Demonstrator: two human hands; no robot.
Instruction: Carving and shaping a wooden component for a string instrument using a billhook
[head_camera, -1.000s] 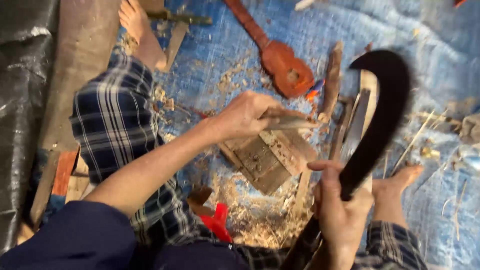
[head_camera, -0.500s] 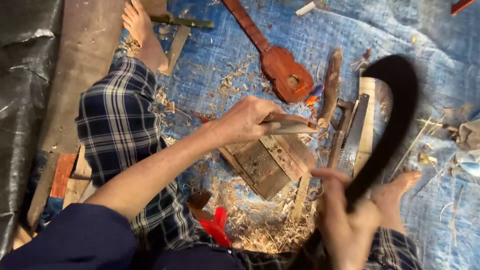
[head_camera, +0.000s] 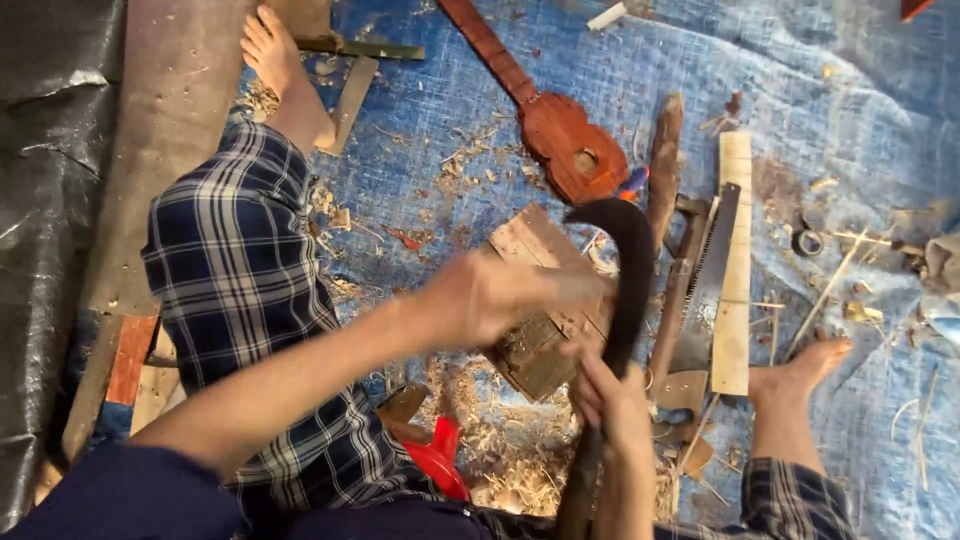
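A long dark curved piece of wood (head_camera: 628, 290) is gripped low down by the right hand (head_camera: 612, 400), bottom centre of the frame, fingers wrapped tight round its lower stretch. From there it runs up and hooks over to the left near the middle of the picture. The left hand (head_camera: 490, 295) is blurred pretty badly, just left of the curved piece at mid-frame; something pale seems to be pinched in it, but what exactly can't be made out, and whether it's closed tight can't be told either.

Right under both hands a worn wooden block (head_camera: 535, 340) is laid flat on the blue tarp (head_camera: 850, 90), with a heap of wood shavings (head_camera: 500, 450) spread below it and a red plastic thing (head_camera: 440, 465) poking out at the bottom edge.

Just right of the curved piece, a handsaw (head_camera: 705, 290) is rested on a pale plank (head_camera: 735, 260). Bare feet and checked trousers are seen on both sides.

Further up, a small reddish-brown unfinished stringed instrument (head_camera: 560, 135) is laid diagonally, upper centre. A grey sheet (head_camera: 50, 200) is bunched along the left edge.
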